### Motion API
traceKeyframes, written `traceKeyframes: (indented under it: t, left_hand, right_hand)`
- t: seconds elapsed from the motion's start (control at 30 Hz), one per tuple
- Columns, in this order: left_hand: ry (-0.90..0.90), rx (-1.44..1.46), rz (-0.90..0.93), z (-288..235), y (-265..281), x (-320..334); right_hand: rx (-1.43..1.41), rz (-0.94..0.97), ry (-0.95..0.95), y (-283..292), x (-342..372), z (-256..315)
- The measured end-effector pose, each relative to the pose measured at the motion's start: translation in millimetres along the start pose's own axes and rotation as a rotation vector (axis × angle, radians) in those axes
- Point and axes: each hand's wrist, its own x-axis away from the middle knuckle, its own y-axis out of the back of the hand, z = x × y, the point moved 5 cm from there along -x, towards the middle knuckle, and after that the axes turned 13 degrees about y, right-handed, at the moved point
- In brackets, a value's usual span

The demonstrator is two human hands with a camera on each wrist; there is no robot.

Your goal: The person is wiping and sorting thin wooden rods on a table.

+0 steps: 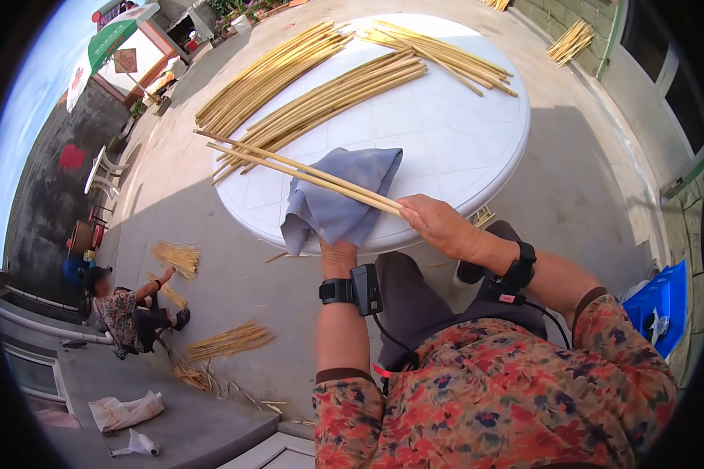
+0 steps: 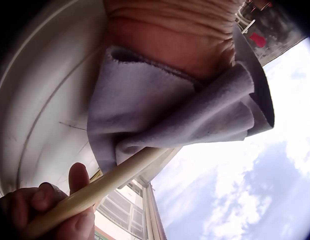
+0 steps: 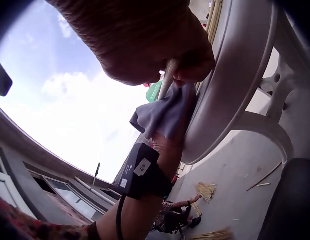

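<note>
Operator: State the position of the workpiece.

Instructor: The held sticks (image 1: 352,191), apparently two, lie across the centre of the frame. The long axis runs from the right hand (image 1: 440,225), right of centre, to free ends at upper left.

Operator: Which of the hands is nearer?

Instructor: The right is at the near end, grasping: thumb along the sticks, fingers curled around them. The left hand (image 1: 338,252) is below the shaft, left of the right hand, its fingers covered by the grey-blue cloth (image 1: 356,166). Its grip cannot be confirmed.

Operator: Specify the relation between cloth and shaft.

Instructor: In the head view the sticks pass across the cloth, well toward the right hand's end. In the left wrist view the shaft disappears behind a cloth fold. The governing relation, as judged, is the cloth set crosswise to the shaft, with the long free length extending beyond it to upper left.

Operator: Note adjacent items.

Instructor: The free ends cross in view over the lower-left ends of the middle pile (image 1: 336,100) on the white bench (image 1: 446,148). Another pile (image 1: 274,70) lies upper left of that, roughly parallel. Whether the free ends touch either cannot be determined.
</note>
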Motion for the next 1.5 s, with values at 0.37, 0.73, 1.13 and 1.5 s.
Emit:
traceKeyframes:
  t: [0.37, 0.73, 1.13, 1.5]
  left_hand:
    - [0.040, 0.450, -0.118, 6.5, 6.9, 0.7]
    - [-0.163, 0.389, -0.044, 0.3, 14.7, 0.7]
    - [-0.143, 0.438, -0.159, 2.2, 17.9, -7.5]
    - [-0.090, 0.412, 0.226, -21.6, 8.4, -6.2]
  right_hand:
    - [0.264, 0.041, -0.037, -22.0, -7.7, 1.7]
    - [0.083, 0.060, -0.083, -18.3, 24.3, -8.7]
    - [0.193, 0.066, -0.345, 66.4, 264.0, -41.0]
    - [0.205, -0.262, -0.470, 91.9, 375.9, -59.6]
